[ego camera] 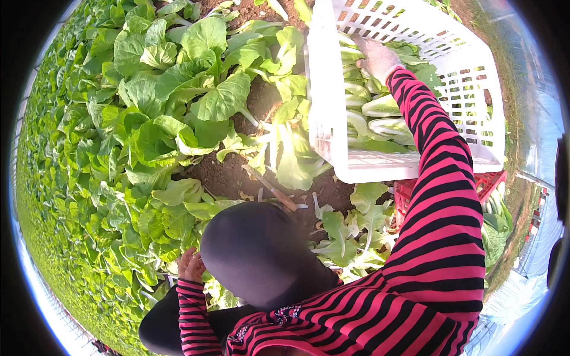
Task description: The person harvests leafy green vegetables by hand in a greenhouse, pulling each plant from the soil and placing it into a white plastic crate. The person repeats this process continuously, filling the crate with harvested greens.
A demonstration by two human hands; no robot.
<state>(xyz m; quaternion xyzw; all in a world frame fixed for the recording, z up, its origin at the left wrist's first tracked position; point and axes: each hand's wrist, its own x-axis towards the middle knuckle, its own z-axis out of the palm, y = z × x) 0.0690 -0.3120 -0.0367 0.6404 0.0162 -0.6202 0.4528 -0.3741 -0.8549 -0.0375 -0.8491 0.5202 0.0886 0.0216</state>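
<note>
My right hand, in a pale glove, reaches into a white plastic crate. Its fingers rest on the stems of leafy greens laid in rows there; whether they grip any is unclear. My left hand is bare, beside my dark-clad knee at the edge of the growing greens. Its fingers are loosely bent and slightly apart, with nothing seen in them; the knee hides part of it. Between my knee and the crate, a bladed hand tool with a wooden handle lies on the soil among loose leaves.
Under the white crate's near edge stands a red plastic crate, partly behind my right sleeve. More greens lie to its right. Cut leaves litter the brown soil. Plastic sheeting borders the far right.
</note>
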